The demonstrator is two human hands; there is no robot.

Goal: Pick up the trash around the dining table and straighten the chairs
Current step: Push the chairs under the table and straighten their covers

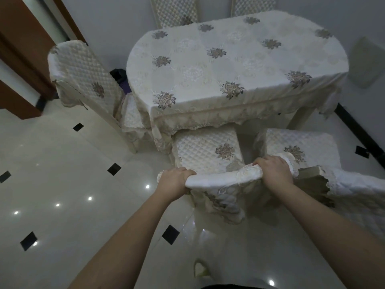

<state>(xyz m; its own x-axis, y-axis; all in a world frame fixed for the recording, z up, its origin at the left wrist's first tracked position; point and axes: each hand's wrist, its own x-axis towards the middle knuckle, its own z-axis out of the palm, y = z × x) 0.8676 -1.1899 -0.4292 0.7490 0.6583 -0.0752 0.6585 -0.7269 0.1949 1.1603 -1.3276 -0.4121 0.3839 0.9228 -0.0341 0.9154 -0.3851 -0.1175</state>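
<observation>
A dining table (235,65) under a cream flowered cloth fills the upper middle. Directly in front of me stands a chair (208,151) in a quilted cream cover, its seat partly under the table's near edge. My left hand (174,181) grips the left end of that chair's top rail. My right hand (273,171) grips the right end of the same rail. A second covered chair (302,149) stands just to the right, its back (358,197) at the right edge. No trash shows on the floor in this view.
A third chair (83,74) stands angled at the table's left end, and two more chair backs (175,11) rise behind the table. A dark object (119,77) lies by the wall behind the left chair. Glossy tiled floor (62,174) stretches left; a brown door frame (23,65) is upper left.
</observation>
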